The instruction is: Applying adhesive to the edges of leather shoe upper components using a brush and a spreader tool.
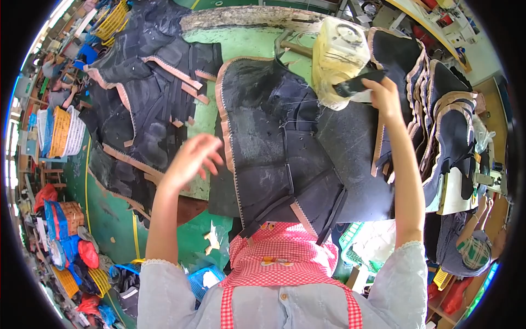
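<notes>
A dark cut garment-like panel (252,109) with a tan zigzag-edged strip along its left side lies in front of me, its lower straps reaching my apron. My left hand (192,159), slightly blurred, hovers just left of that edge with its fingers spread and nothing in them. At the upper right, my right hand (385,97) grips a flat black tool (356,85). The tool's far end is at the cut opening of a yellowed plastic jug (342,49), so its tip is hard to make out.
More dark panels with tan edging (148,98) are heaped on the left; another stack (433,104) stands on the right. A stick (296,47) lies beside the jug. Baskets (63,131) line the far left. Another person (474,247) is at the right rim.
</notes>
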`<move>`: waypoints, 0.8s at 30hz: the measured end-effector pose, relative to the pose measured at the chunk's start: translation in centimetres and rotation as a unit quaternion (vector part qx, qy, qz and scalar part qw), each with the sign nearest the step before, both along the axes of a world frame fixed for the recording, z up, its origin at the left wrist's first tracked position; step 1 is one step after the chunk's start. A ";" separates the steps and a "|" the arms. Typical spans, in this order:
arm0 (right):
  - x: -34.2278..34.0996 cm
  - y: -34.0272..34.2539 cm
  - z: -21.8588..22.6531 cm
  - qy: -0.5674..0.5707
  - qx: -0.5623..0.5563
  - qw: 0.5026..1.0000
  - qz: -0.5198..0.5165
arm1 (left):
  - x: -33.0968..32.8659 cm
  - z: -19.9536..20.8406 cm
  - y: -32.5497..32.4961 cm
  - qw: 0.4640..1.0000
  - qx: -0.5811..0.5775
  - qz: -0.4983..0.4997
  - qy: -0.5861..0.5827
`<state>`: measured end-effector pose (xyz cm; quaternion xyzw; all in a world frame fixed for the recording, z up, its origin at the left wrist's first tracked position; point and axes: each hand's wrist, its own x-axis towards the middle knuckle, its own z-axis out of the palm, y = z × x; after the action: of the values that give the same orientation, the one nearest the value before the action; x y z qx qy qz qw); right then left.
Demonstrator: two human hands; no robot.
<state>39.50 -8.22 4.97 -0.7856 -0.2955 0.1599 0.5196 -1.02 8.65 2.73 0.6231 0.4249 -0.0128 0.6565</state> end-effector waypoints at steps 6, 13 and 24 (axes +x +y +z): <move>-9.9 0.4 0.9 0.183 -0.106 0.911 0.353 | 0.0 -0.4 -4.3 0.997 -0.039 0.005 -0.068; -12.4 0.1 -0.6 -0.182 -0.010 0.902 0.391 | 1.1 -2.1 -5.1 0.994 -0.057 0.050 -0.082; -17.8 -3.0 -1.4 -0.300 0.068 0.904 0.297 | 0.8 -2.7 -6.3 0.985 -0.086 0.103 -0.106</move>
<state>21.70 -11.23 3.57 -0.6350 -0.6672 0.0426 0.3872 -0.25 2.31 0.00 0.5150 0.4124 0.0844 0.7467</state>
